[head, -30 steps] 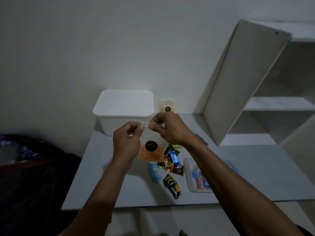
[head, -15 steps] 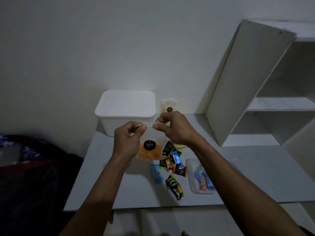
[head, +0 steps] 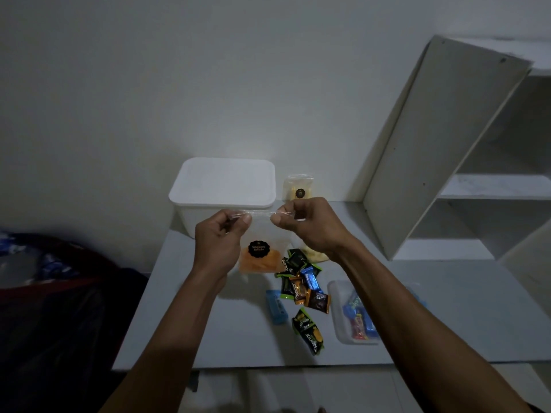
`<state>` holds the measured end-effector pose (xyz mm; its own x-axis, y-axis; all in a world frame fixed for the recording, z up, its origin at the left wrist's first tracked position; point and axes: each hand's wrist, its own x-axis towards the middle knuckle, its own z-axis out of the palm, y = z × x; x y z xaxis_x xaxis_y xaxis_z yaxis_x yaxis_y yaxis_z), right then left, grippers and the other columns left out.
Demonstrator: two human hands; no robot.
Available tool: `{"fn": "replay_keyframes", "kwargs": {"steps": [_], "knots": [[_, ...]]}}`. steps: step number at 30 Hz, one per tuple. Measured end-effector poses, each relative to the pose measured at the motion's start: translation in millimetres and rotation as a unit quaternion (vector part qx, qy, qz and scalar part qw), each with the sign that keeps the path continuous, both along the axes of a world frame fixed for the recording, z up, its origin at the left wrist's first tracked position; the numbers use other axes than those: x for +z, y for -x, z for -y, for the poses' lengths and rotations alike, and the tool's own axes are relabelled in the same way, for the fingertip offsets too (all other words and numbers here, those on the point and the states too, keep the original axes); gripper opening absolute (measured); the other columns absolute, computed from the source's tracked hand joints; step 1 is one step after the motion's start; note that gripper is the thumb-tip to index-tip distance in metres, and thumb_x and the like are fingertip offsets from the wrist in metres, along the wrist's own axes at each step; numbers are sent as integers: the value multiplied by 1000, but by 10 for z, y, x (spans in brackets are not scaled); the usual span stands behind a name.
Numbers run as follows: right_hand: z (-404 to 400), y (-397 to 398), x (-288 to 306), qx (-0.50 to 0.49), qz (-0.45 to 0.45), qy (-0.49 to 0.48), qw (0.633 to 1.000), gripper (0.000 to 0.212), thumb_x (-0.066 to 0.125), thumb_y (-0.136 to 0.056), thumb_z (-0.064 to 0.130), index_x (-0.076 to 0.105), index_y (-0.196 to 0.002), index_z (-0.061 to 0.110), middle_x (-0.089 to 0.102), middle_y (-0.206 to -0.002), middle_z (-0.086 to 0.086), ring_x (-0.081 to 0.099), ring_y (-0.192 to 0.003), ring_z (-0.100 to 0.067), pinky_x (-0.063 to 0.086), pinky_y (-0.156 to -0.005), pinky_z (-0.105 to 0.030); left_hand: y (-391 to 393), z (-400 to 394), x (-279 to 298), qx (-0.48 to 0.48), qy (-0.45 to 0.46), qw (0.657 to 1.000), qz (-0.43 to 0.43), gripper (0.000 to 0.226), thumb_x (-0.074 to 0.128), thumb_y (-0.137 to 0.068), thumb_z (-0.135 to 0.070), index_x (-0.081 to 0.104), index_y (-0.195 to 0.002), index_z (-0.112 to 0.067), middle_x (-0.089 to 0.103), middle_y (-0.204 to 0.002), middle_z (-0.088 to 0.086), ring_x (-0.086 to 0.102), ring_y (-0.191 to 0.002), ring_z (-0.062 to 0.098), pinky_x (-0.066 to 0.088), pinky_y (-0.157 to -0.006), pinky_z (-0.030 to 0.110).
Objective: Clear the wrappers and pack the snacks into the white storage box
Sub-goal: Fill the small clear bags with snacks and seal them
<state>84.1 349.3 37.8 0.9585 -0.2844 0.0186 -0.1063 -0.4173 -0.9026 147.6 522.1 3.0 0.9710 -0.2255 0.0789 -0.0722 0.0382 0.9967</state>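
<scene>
Both hands, left hand (head: 219, 234) and right hand (head: 310, 225), pinch the top seal of a clear chip pouch (head: 259, 251), apparently closing it, with the lidded white storage box (head: 223, 186) just beyond the grip.

The lidded plastic storage box (head: 222, 186) is plain white. The clear snack pouch (head: 258, 251) shows orange chips and a black round label with gold lettering. Small foil sachets (head: 301, 289) are black, green, orange, blue. The worktop (head: 447, 317) is pale grey.

Left hand (head: 219, 239), right hand (head: 307, 225) pinch clear snack bag (head: 262, 248) top above table (head: 226, 332)
</scene>
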Motion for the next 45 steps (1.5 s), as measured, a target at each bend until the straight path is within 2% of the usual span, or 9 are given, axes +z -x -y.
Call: {"fn": "replay_keyframes", "kwargs": {"steps": [5, 14, 18, 20, 29, 34, 39, 42, 45], "knots": [[-22, -46, -4, -26, 6, -38, 999, 10, 77, -83, 22, 73, -80, 13, 73, -82, 4, 64, -76, 2, 46, -70, -15, -25, -21, 7, 3, 6, 1000, -8, 11, 71, -87, -11, 70, -78, -17, 69, -77, 1, 64, -79, 13, 52, -76, 30], [-39, -7, -11, -57, 33, -114, 991, 17, 75, -84, 13, 72, -87, -3, 72, -80, -3, 63, -61, 9, 46, -55, -7, -64, -40, 23, 12, 21, 999, -36, 11, 70, -87, -9, 69, -77, -16, 68, -77, 0, 62, -79, 13, 51, -77, 29], [-29, 11, -64, -42, 16, -105, 993, 18, 67, -91, 26, 75, -91, 11, 76, -93, 3, 69, -92, -5, 57, -77, -31, -101, -49, 8, 16, 25, 998, -54, 15, 71, -86, -11, 71, -74, -20, 70, -76, -2, 63, -79, 14, 51, -79, 33], [-38, 10, -86, -61, 29, -96, 993, 17, 66, -92, 27, 76, -88, 14, 77, -92, 4, 69, -94, -10, 57, -83, -39, -105, -58, 15, 15, 26, 998, -62, 18, 71, -87, -15, 71, -70, -21, 72, -76, -4, 64, -80, 12, 48, -79, 34], [-72, -7, 50, -18, -23, -148, 989, 36, 61, -93, 42, 75, -97, 9, 77, -96, 1, 73, -89, -9, 53, -76, -34, -120, -52, 59, 21, 18, 999, -23, 14, 69, -88, -13, 73, -75, -17, 72, -73, -4, 63, -73, 9, 52, -78, 34], [-100, -96, 159, 36, -43, -36, 998, 24, 67, -92, 25, 75, -93, 3, 76, -90, -6, 69, -74, -3, 46, -54, -8, -110, -17, 42, -34, -15, 999, 6, 20, 67, -90, -16, 74, -73, -23, 73, -75, -6, 67, -78, 10, 54, -81, 35], [-145, -140, 58, 26, -22, 47, 998, 24, 67, -93, 26, 69, -80, 6, 62, -65, 3, 52, -55, -1, 46, -58, -20, -47, 38, 33, 50, -44, 998, 23, 11, 75, -84, -31, 72, -88, -22, 73, -87, -6, 64, -83, 6, 50, -75, 23], [-245, -138, -69, 3, -2, 52, 999, 24, 66, -93, 26, 68, -77, 9, 60, -63, 3, 50, -55, -2, 46, -58, -22, 39, 104, 68, 109, -62, 992, -22, 29, 75, -79, -47, 70, -78, -19, 71, -70, -7, 63, -65, 1, 50, -64, 24], [-320, -143, -141, 3, -2, 57, 998, 19, 64, -94, 24, 71, -80, 13, 64, -67, 7, 55, -59, -1, 47, -62, -22, 99, 132, 81, 88, -83, 991, -54, 29, 69, -87, -39, 68, -68, -17, 66, -51, -11, 58, -50, -6, 42, -58, 22]]}}
